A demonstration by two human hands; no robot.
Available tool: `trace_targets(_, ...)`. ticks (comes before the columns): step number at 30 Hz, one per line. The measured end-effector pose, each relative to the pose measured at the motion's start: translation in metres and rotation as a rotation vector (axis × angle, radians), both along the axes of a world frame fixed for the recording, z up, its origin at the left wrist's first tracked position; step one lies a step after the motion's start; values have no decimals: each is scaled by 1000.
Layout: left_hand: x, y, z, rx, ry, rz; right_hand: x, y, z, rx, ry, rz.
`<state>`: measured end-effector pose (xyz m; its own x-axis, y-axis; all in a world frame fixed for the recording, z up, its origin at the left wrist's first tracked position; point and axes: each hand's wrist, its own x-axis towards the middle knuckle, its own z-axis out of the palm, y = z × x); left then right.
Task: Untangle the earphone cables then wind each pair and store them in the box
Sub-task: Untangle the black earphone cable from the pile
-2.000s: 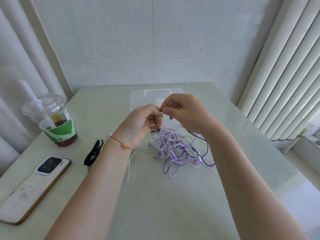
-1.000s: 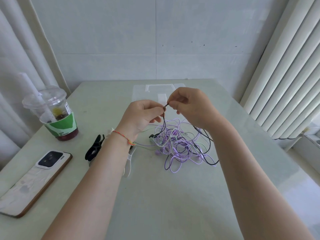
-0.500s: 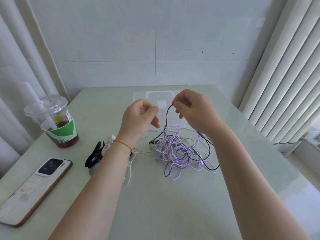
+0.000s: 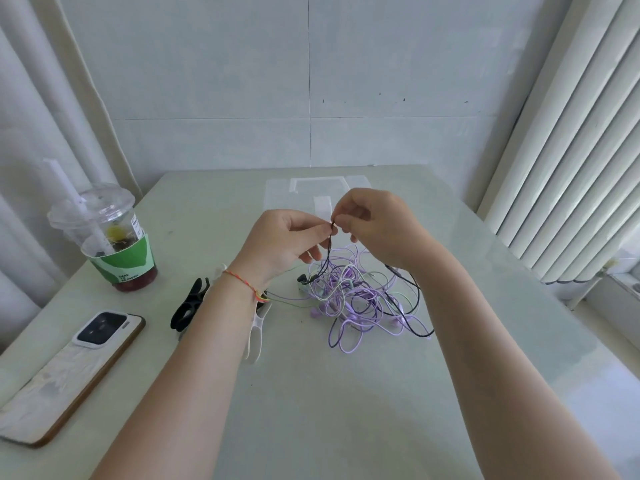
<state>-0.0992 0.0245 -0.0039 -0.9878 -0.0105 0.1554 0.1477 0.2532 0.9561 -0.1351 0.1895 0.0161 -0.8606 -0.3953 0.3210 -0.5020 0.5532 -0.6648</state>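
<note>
Earphone cables, purple, white, black and pale green, are seen heaped in a tangle near the middle of a pale green table. A black cable is lifted out of the heap and is pinched at its top between the fingertips of the left hand and the right hand, which are brought together just above the pile. A red and yellow string bracelet is worn on the left wrist.

A clear plastic box is set behind the hands, toward the far edge of the table, partly hidden by them. A black clip and a white clip are laid beside the left forearm, with the white one partly covered by it. Farther to the left, a phone is placed camera side up, and an iced drink cup with a green sleeve, a domed lid and a white straw is stood near the table's left edge.

The table is pushed against a wall of large pale grey tiles. White curtains are hung on the left, and white vertical blinds are drawn along the right side, with daylight thrown across the tabletop.
</note>
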Motion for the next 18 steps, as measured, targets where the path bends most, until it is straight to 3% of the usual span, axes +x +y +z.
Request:
trace_targets(6,-1,1,-5,-153,11,99,3,-3,-2,83,-23,17)
trace_targets(13,2,6,-2,-642,176,206,5,-3,-3,132,-26,8)
trace_targets(18,5,13,-5,-794,232,320,6,-5,-3,116,-36,6)
